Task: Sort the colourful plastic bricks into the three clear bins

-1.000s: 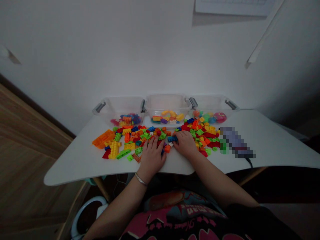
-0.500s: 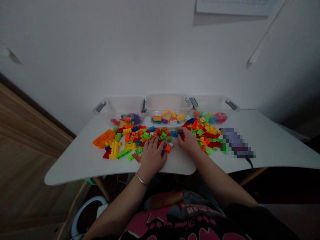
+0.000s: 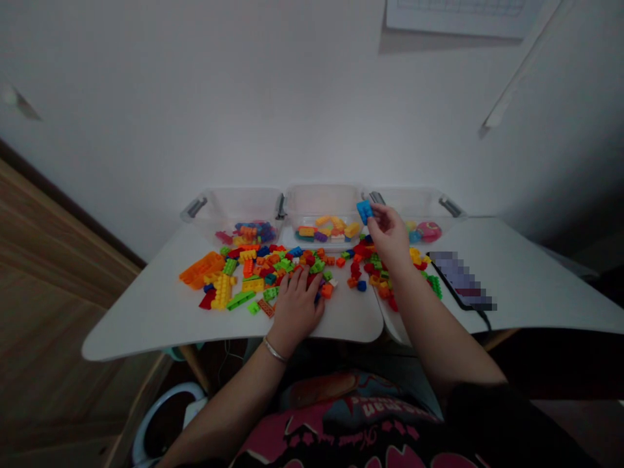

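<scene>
A blue building block (image 3: pixel 364 211) is pinched in the fingers of my right hand (image 3: pixel 390 237), raised near the right front of the middle clear bin (image 3: pixel 324 201). My left hand (image 3: pixel 298 302) lies over the pile of colourful blocks (image 3: pixel 251 270), fingers spread and palm down, touching red pieces. An orange-red block (image 3: pixel 326 290) sits beside its thumb. Some blocks under both hands are hidden.
A left clear bin (image 3: pixel 244 201) holds mixed blocks; a right clear bin (image 3: pixel 429 198) holds rounded pieces, including a pink one. More blocks lie under my right forearm. A phone (image 3: pixel 461 279) with a cable rests at the right of the white table (image 3: pixel 156 325).
My right hand has lifted the blue block out of the pile, moving up and to the right toward the bins. My left hand has stayed in place on the blocks.
</scene>
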The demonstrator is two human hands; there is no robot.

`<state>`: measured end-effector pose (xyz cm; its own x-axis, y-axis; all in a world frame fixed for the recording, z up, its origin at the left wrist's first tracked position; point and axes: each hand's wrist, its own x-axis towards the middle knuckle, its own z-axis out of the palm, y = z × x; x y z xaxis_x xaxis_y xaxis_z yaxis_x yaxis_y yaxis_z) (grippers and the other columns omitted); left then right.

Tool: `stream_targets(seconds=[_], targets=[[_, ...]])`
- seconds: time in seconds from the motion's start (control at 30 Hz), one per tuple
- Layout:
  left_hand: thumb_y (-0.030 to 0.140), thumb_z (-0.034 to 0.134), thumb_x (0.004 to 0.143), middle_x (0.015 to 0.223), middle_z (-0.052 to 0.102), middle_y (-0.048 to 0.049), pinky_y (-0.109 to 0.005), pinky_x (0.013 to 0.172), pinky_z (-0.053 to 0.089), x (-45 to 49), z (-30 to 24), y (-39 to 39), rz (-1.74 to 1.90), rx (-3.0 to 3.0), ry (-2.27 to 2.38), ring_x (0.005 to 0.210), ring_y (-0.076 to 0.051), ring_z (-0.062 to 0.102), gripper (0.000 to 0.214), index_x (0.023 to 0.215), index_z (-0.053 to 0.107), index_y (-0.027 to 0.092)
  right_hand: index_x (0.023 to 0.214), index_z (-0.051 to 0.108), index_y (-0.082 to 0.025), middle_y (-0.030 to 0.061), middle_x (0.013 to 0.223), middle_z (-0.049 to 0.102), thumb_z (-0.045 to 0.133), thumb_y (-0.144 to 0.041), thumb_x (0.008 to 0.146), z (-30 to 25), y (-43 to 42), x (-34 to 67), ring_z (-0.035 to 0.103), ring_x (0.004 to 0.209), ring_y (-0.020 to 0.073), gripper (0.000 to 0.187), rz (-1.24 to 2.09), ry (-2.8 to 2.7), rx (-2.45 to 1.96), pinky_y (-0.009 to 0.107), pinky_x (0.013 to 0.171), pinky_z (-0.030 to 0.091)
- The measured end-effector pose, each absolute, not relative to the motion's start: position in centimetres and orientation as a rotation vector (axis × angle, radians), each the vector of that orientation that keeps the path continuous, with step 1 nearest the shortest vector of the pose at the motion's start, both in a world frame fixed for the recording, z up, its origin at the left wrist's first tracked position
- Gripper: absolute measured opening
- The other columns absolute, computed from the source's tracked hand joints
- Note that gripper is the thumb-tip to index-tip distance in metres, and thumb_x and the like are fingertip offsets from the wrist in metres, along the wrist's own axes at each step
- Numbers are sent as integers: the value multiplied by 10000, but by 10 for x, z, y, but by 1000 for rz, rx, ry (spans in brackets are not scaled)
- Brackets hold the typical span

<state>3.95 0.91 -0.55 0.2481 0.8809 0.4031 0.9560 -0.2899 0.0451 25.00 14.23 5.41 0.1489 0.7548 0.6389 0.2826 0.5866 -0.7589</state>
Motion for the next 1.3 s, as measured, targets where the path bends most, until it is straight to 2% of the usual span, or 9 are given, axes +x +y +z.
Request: stream_targets(seconds=[0.23, 0.4, 0.6, 0.77, 0.9, 1.1, 1.2, 1.3], targets=[[371, 521, 897, 1467, 503, -162, -536, 1107, 346, 39, -5, 9, -538, -2311, -1733, 1339, -336, 475, 494, 1363, 565, 213, 1121, 596, -170, 117, 1114, 656, 545, -359, 867, 83, 184, 235, 636, 963, 212, 320, 132, -1591, -1186, 411, 907, 526], [372, 513, 900, 1460, 512, -158, -539, 1108, 342, 39, -5, 8, -539, -2316, -1735, 1337, -336, 475, 494, 1366, 563, 216, 1032, 625, -177, 87, 1003, 706, 569, -351, 832, 84, 191, 216, 653, 923, 223, 271, 167, -1679, -1332, 414, 895, 511], [367, 513, 899, 1467, 505, -157, -542, 1110, 340, 39, -4, 9, -523, -2324, -1745, 1349, -338, 462, 504, 1376, 556, 212, 1028, 673, -179, 97, 971, 727, 578, -341, 823, 91, 185, 212, 662, 908, 267, 278, 160, -1757, -1498, 435, 880, 499], [364, 516, 900, 1462, 508, -163, -539, 1114, 337, 40, -4, 9, -510, -2316, -1743, 1348, -333, 466, 498, 1370, 563, 209, 1030, 687, -173, 97, 984, 732, 537, -304, 864, 92, 184, 213, 671, 923, 248, 259, 130, -1826, -1487, 429, 918, 485], [361, 518, 899, 1462, 509, -165, -536, 1116, 335, 40, -5, 9, -516, -2312, -1734, 1347, -333, 467, 490, 1361, 572, 207, 950, 715, -178, 114, 962, 744, 496, -326, 903, 92, 185, 214, 657, 961, 285, 269, 24, -1951, -1523, 457, 931, 467], [373, 513, 902, 1465, 504, -168, -539, 1113, 334, 40, -5, 9, -530, -2314, -1726, 1344, -337, 468, 490, 1359, 573, 207, 1195, 634, -174, 109, 1211, 681, 514, -290, 885, 92, 169, 222, 576, 1169, 295, 351, -20, -2012, -1252, 483, 1071, 372], [372, 511, 903, 1461, 508, -165, -536, 1111, 338, 40, -4, 8, -534, -2313, -1729, 1343, -334, 468, 491, 1362, 567, 209, 1201, 608, -176, 121, 1229, 656, 485, -269, 893, 83, 147, 224, 549, 1197, 287, 344, -61, -1950, -1162, 462, 1075, 369], [371, 506, 907, 1463, 507, -163, -535, 1104, 345, 40, -3, 8, -524, -2314, -1736, 1344, -338, 467, 489, 1365, 564, 209, 1137, 627, -188, 122, 1147, 683, 478, -261, 891, 62, 123, 223, 590, 1113, 277, 297, -10, -1944, -1135, 440, 1018, 421]])
